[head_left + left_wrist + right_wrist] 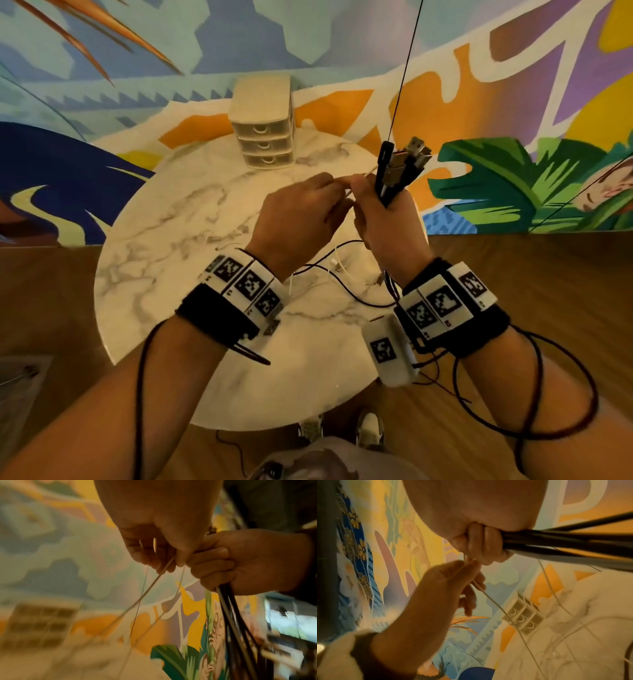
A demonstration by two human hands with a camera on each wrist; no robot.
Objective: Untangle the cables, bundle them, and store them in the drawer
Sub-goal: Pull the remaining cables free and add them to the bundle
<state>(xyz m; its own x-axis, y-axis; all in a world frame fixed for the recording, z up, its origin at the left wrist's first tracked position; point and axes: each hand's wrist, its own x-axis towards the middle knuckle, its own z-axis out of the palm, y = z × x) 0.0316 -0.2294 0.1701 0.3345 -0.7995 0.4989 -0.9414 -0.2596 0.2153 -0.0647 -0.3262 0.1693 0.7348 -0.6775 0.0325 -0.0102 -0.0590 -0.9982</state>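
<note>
My right hand [383,212] grips a bundle of black cables [399,174], its plug ends sticking up past the fist; the same bundle [565,540] runs out of the curled fingers [481,543] in the right wrist view. My left hand [308,205] pinches a thin white cable [154,582] beside the right fist, seen again as a white cable [491,599] trailing down toward the table. More black and white cables [342,277] lie tangled on the marble table [164,246] beneath my wrists. A small drawer unit [263,123] with three shut drawers stands at the table's far edge.
The round table sits on a wooden floor [531,274] against a painted mural wall [479,68]. A thin black cord [407,65] hangs down from above to the right hand. My shoes [370,428] show under the table's near edge.
</note>
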